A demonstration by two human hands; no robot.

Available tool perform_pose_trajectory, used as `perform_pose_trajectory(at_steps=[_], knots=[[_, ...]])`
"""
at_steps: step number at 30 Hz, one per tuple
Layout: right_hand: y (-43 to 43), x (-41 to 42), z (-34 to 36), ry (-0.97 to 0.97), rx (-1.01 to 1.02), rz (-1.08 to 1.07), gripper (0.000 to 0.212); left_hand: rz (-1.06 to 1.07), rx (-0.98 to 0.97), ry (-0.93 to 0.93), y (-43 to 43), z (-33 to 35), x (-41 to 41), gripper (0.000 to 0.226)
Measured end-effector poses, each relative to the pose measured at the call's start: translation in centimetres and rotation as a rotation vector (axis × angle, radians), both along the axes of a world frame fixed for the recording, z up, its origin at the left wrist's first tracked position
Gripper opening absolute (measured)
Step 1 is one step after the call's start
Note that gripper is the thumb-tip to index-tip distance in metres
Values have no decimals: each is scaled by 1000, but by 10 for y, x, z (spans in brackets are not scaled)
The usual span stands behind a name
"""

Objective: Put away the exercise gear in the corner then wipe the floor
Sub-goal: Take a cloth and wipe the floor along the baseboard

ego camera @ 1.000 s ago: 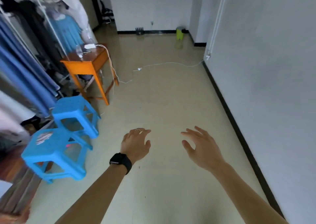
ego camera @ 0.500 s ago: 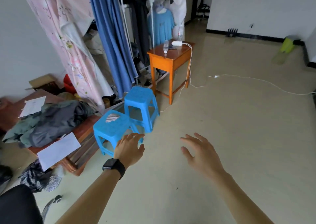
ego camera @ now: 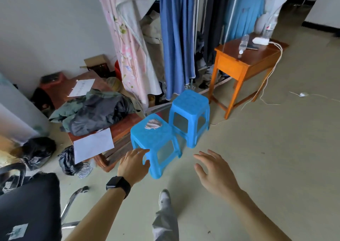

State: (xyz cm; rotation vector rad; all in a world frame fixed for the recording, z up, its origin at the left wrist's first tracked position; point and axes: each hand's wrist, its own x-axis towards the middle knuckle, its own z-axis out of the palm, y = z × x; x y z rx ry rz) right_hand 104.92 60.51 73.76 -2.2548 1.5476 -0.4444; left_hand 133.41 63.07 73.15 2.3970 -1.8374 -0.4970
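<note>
Risk, stool: the left hand [ego camera: 133, 164] hangs just at the near corner of the square bright-blue plastic stool [ego camera: 155, 142]; a careless sweep could knock it, and the crumpled pale cloth [ego camera: 153, 125] on its seat, beyond the left fingertips, would likely slide off
Risk, cable: the white power cord [ego camera: 266, 86] trails across the pale floor [ego camera: 266, 158] well beyond the right hand [ego camera: 214, 173]; a foot could catch it and tug the orange wooden side table [ego camera: 244, 64]
Left hand: open, fingers loosely curled, palm down, holding nothing; black watch on the wrist
Right hand: open, fingers spread, empty, over bare floor
Exercise gear: none can be identified; perhaps hidden in the clutter left of the left hand
Wiping: judged not yet begun
</note>
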Motion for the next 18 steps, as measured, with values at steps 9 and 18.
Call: perform_pose_trajectory(at_steps=[9, 18], knots=[[-191, 125, -106, 110, 190, 97, 48, 27, 185, 60, -194, -103, 107, 49], [-348, 225, -252, 263, 388, 128, 53, -38, 356, 33, -349, -239, 164, 58]])
